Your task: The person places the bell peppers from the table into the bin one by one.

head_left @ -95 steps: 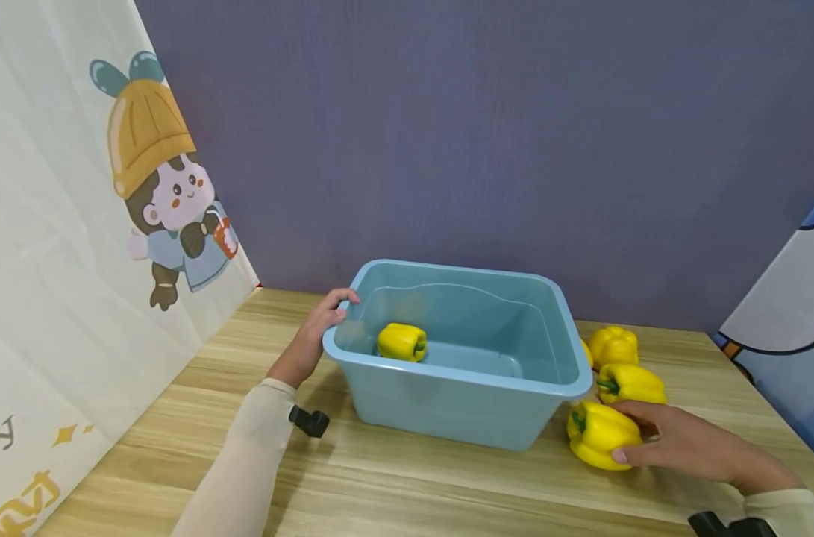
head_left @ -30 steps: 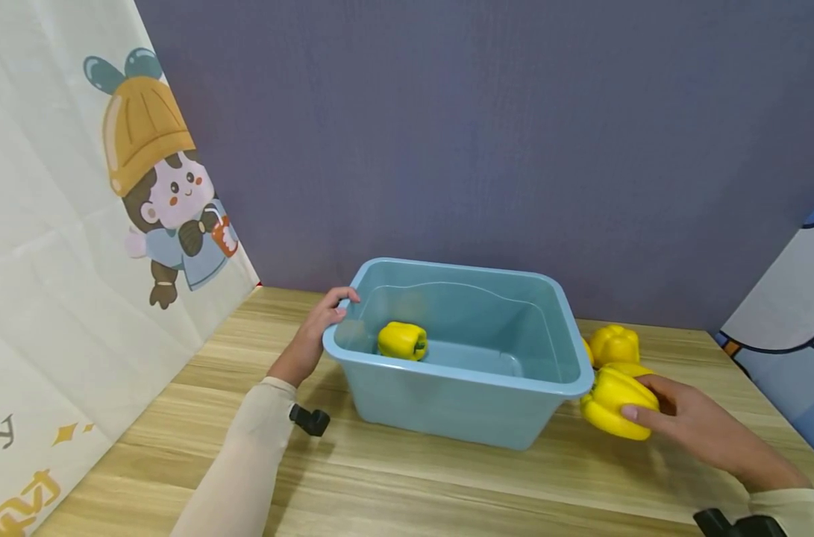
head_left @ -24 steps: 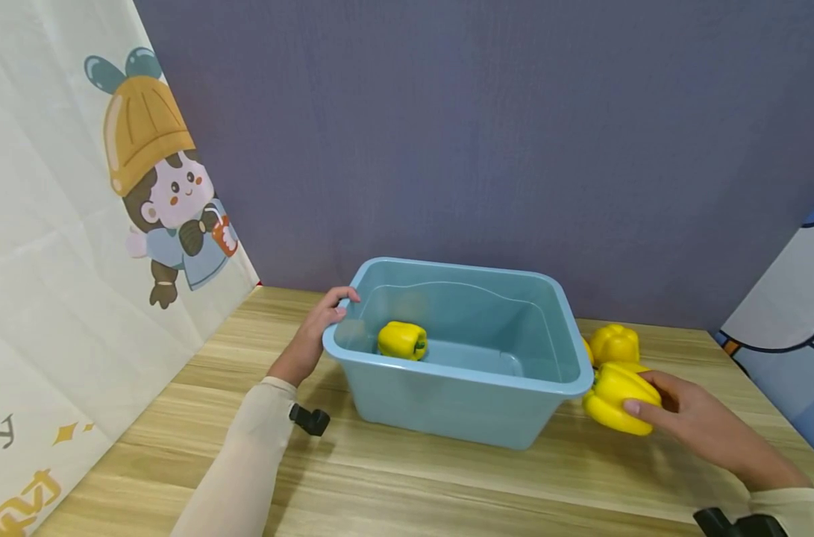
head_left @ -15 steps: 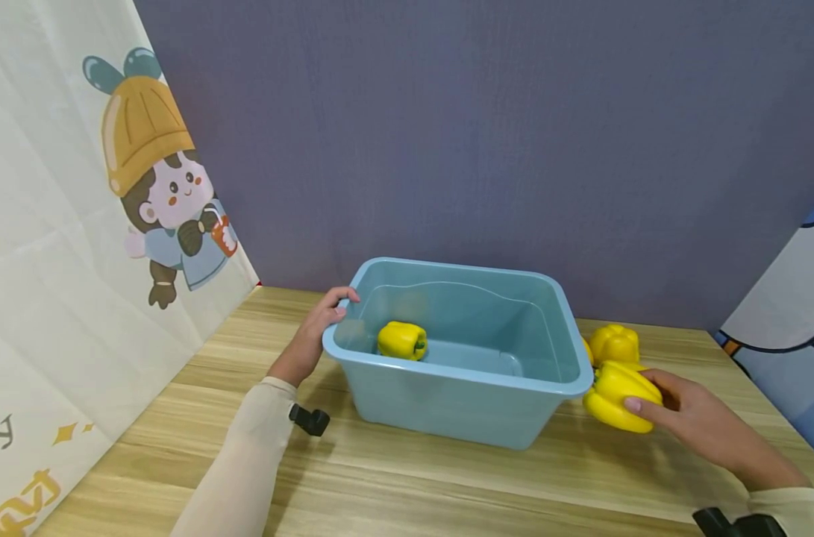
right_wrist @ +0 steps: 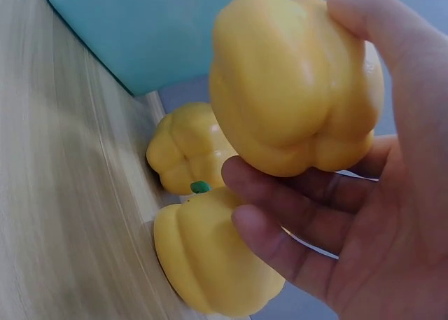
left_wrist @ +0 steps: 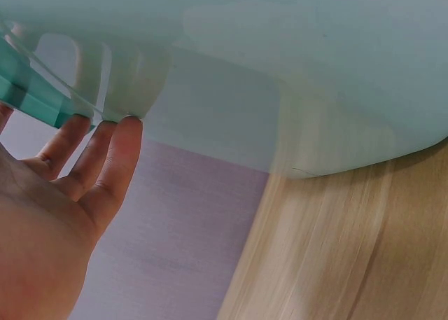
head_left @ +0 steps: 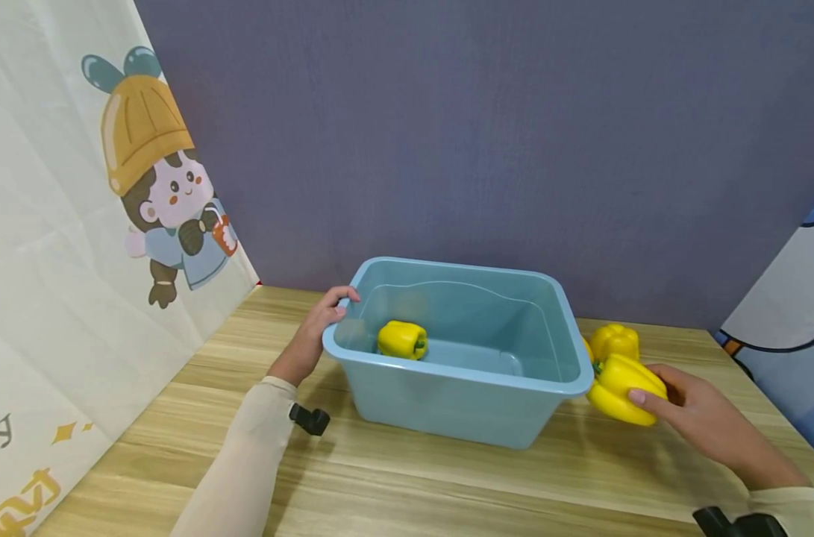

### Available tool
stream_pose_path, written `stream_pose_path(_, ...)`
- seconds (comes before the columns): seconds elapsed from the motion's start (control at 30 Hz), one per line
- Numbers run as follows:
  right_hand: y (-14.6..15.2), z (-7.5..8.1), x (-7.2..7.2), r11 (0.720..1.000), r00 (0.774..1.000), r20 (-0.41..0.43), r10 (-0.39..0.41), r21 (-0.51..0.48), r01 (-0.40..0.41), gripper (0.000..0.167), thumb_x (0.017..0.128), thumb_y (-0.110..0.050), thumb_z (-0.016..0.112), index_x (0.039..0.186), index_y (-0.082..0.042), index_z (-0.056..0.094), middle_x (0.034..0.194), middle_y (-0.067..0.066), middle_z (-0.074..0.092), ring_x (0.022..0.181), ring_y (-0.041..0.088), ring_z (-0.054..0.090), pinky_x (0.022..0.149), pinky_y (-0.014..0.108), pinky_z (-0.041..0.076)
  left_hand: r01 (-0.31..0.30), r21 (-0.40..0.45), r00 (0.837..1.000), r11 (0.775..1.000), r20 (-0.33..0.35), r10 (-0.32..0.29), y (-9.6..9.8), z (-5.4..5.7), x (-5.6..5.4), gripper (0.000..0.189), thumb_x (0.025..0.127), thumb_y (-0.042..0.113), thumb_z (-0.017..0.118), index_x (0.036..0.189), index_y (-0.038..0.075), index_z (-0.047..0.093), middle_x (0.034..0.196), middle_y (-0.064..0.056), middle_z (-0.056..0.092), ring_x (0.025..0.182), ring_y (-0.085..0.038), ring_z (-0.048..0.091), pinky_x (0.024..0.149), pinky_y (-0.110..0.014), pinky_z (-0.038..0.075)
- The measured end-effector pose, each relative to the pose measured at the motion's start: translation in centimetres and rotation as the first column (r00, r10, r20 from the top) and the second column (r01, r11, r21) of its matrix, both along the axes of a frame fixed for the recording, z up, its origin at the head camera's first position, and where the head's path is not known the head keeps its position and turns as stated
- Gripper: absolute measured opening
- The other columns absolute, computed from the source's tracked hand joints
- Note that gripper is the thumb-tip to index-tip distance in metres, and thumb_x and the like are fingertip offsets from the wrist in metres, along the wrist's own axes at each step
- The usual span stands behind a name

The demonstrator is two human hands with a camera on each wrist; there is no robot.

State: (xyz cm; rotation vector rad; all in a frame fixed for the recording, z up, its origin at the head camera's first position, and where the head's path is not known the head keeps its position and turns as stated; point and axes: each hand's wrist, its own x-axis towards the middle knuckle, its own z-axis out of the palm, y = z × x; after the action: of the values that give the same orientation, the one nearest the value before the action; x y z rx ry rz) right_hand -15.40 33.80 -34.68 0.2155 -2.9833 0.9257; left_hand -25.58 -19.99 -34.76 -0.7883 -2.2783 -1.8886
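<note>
My right hand (head_left: pixel 705 414) grips a yellow bell pepper (head_left: pixel 618 391), thumb on the near side and fingers round the far side. In the right wrist view this pepper (right_wrist: pixel 280 82) is up off the table, with two more yellow peppers on the wood below it, one (right_wrist: pixel 210 257) nearer and one (right_wrist: pixel 189 145) farther. My left hand (head_left: pixel 309 335) holds the left rim of a light blue plastic bin (head_left: pixel 440 403); the left wrist view shows its fingers (left_wrist: pixel 115 162) against the wall under the rim. One yellow pepper (head_left: pixel 400 340) lies in the bin's left end.
Beyond the held pepper another yellow pepper (head_left: pixel 615 343) stands on the table, and a sliver of one more shows beside the bin's right rim. The wooden table (head_left: pixel 393 492) ends at a dark purple-grey wall (head_left: pixel 447 134). A printed white sheet (head_left: pixel 37 246) hangs at left.
My right hand has lifted the front pepper from the table and moved it away from me, so it now covers the pepper behind. My left hand and the bin stay put.
</note>
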Motion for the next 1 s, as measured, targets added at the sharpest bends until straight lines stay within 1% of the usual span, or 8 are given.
stream_pose_path(0.13, 0.03, 0.11, -0.02, 1.000, 1.000, -0.005, -0.014, 0.011, 0.014, 0.063, 0.103, -0.038, 0.054, 0.137, 0.015, 0.043, 0.113, 0.018, 0.062, 0.082, 0.012, 0.056, 0.065, 0.028, 0.049, -0.004, -0.002, 1.000, 1.000, 0.003, 0.004, -0.02, -0.02, 0.05, 0.038, 0.099, 0.034, 0.037, 0.128, 0.012, 0.048, 0.129, -0.013, 0.046, 0.100, -0.032, 0.051, 0.078, -0.036, 0.044)
stream_pose_path(0.33, 0.03, 0.14, 0.16, 1.000, 1.000, -0.016, -0.021, 0.002, 0.021, 0.064, 0.103, -0.037, 0.054, 0.137, 0.016, 0.043, 0.116, 0.020, 0.062, 0.082, 0.009, 0.056, 0.066, 0.027, 0.050, -0.008, -0.005, 1.000, 1.000, 0.003, 0.008, 0.01, -0.13, 0.02, 0.041, 0.099, 0.034, 0.037, 0.129, 0.009, 0.047, 0.130, -0.013, 0.046, 0.102, -0.032, 0.050, 0.080, -0.037, 0.044)
stream_pose_path(0.63, 0.16, 0.43, 0.22, 1.000, 1.000, -0.020, -0.024, -0.016, 0.023, 0.063, 0.105, -0.037, 0.050, 0.139, 0.015, 0.040, 0.120, 0.023, 0.059, 0.085, 0.008, 0.057, 0.068, 0.030, 0.051, -0.006, -0.001, 1.000, 1.000, 0.004, 0.006, -0.18, 0.01, -0.04, 0.039, 0.099, 0.034, 0.037, 0.128, 0.010, 0.048, 0.130, -0.012, 0.047, 0.100, -0.033, 0.051, 0.078, -0.036, 0.044)
stream_pose_path(0.8, 0.18, 0.60, 0.29, 1.000, 0.998, -0.054, -0.022, -0.022, 0.021, 0.059, 0.105, -0.035, 0.049, 0.138, 0.014, 0.042, 0.118, 0.022, 0.059, 0.084, 0.007, 0.055, 0.068, 0.028, 0.050, -0.008, -0.002, 1.000, 1.000, 0.004, 0.008, -0.32, -0.10, -0.16, 0.038, 0.100, 0.033, 0.036, 0.128, 0.010, 0.047, 0.130, -0.013, 0.046, 0.100, -0.033, 0.051, 0.079, -0.036, 0.045)
stream_pose_path(1.0, 0.01, 0.70, 0.48, 0.999, 0.997, -0.060, -0.043, -0.030, 0.041, 0.058, 0.105, -0.036, 0.049, 0.136, 0.013, 0.044, 0.115, 0.020, 0.060, 0.083, 0.009, 0.055, 0.067, 0.027, 0.050, 0.001, 0.006, 1.000, 1.000, 0.006, -0.001, -0.16, -0.11, -0.14, 0.039, 0.099, 0.033, 0.037, 0.128, 0.010, 0.048, 0.130, -0.013, 0.047, 0.100, -0.032, 0.051, 0.079, -0.035, 0.045)
